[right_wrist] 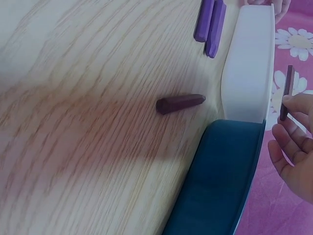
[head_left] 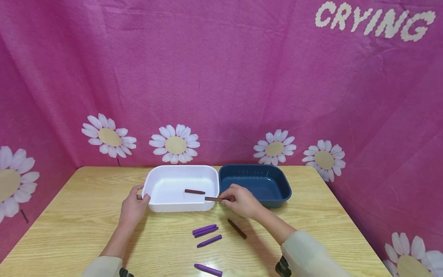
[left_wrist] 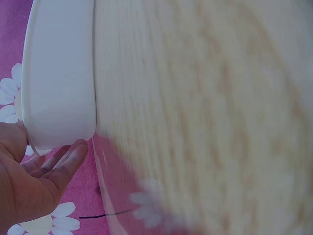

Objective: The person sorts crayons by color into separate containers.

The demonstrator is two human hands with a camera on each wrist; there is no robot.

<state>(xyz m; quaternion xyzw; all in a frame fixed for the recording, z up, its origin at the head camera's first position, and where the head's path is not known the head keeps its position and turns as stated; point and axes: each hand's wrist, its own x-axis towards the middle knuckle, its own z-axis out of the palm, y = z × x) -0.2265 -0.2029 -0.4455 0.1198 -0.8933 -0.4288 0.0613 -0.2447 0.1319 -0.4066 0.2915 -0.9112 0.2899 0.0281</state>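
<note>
My left hand [head_left: 134, 206] holds the left end of a white plastic tray [head_left: 180, 207], thumb at its rim and fingers against the outer wall in the left wrist view. Over the right side of that tray, my right hand [head_left: 245, 203] pinches a brown crayon [head_left: 212, 199] between thumb and fingertips, its free end pointing left. Inside the white tray lies another brown crayon [head_left: 195, 191]. A third brown crayon [head_left: 237, 229] rests on the table below my right hand.
Beside the white tray's right end stands a dark blue tray [head_left: 282, 196]. Several purple crayons lie nearer me, among them a close pair [head_left: 205, 230], a single purple crayon [head_left: 209, 241] and another purple crayon [head_left: 208, 270]. A pink flowered cloth [head_left: 221, 96] hangs behind the wooden table [head_left: 166, 246].
</note>
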